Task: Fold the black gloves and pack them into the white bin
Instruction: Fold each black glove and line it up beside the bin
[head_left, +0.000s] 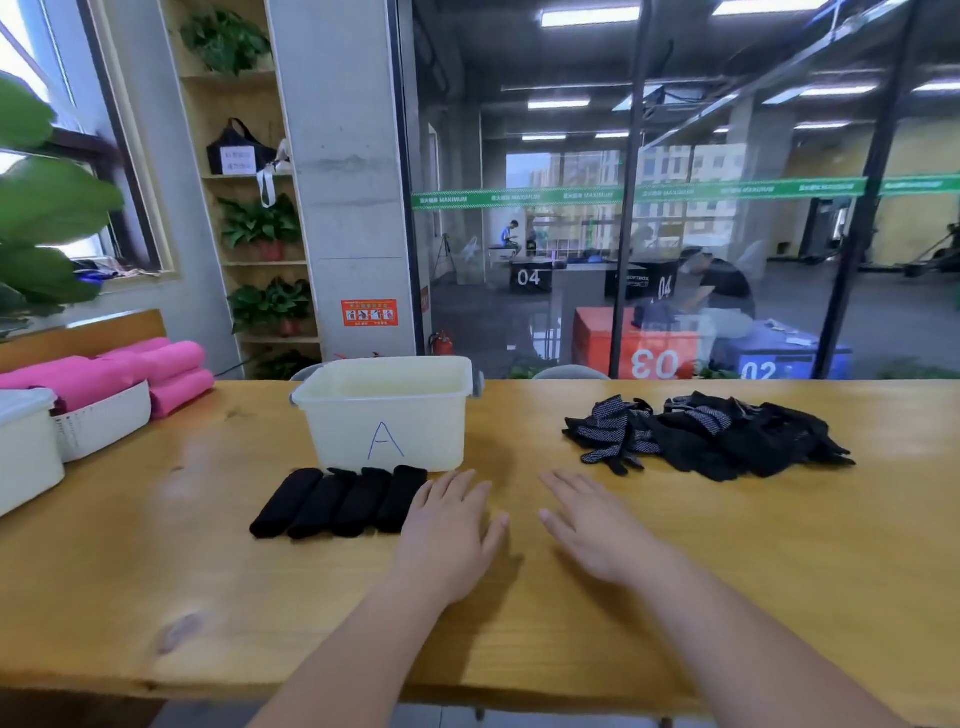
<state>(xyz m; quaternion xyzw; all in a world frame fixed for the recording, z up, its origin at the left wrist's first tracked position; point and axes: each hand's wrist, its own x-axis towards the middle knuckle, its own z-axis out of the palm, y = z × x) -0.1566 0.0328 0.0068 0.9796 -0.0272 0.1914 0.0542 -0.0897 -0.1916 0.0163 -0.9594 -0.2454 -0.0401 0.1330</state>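
While pink towels are sitting at the left of the frame, four folded black gloves are lying in a row on the table, just in front of the white bin, where no glove is showing yet. Just right of the row, the left hand is lying flat and spread, holding nothing. The right hand is lying equally open and empty beside it. Loose gloves are waiting in a heap at the right. Likely trouble: the folds may be springing open if the row is scooped up loosely, and tangled fingers in the heap may be dragging extra gloves along.
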